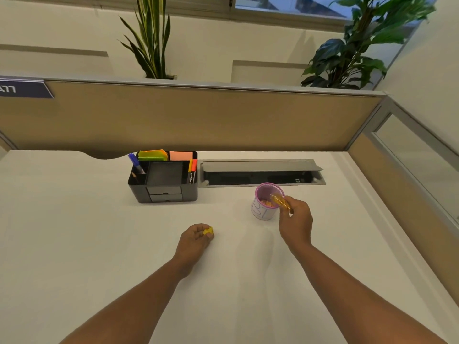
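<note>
A small pink-rimmed cup (263,211) with blue marks on its side stands on the white desk (87,232); something orange lies inside it. My right hand (295,219) holds a thin orange see-through piece (280,201) tilted over the cup's right rim. Left of it, my left hand (195,240) rests on the desk with its fingers curled around a small yellow piece (208,230).
A black desk organiser (164,180) with pens, markers and sticky notes stands behind my left hand. To its right, a grey cable hatch (260,171) is open in the desk. Beige partition panels (198,115) close the back and right sides, with plants behind.
</note>
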The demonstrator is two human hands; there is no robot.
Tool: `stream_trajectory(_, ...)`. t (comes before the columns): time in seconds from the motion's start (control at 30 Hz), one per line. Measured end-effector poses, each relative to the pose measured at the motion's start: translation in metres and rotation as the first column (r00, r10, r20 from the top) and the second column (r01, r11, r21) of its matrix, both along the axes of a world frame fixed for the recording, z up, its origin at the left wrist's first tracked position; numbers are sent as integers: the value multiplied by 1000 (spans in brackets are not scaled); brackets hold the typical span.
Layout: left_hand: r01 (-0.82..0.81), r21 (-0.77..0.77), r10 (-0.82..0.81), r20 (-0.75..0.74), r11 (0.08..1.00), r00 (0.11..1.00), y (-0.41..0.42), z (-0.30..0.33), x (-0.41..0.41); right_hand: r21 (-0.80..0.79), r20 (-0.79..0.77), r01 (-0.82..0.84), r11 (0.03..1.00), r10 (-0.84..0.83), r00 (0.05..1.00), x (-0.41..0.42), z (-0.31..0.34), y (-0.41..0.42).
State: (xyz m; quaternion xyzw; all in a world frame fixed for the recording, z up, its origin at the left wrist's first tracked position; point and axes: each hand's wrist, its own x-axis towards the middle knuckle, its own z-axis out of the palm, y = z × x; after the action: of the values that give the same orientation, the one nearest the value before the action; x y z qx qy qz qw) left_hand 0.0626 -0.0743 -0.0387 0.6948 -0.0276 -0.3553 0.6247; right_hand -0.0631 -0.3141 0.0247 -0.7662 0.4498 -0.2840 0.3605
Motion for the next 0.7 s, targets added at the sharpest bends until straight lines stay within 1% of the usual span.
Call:
stream_trajectory(0.1,-5,-12,5,-6,1000,1000,1,-1,0,-15,-37,-18,1000,18,999,4,0,-3)
stream_trajectory(0.27,0,-21,0,-8,1000,1000,2,-1,-2,-5,-91,12,1000,-12,996,11,1,-2)
stream_trajectory(0.47,10,-23,-10,-19,1000,1000,4,-4,0,-85,-140,-50,995,38,989,13,6,-4)
stream_trajectory(0.7,15,-26,-15,-19,1000,1000,4,-6,1,-110,-167,-62,992,44,985,16,7,-7)
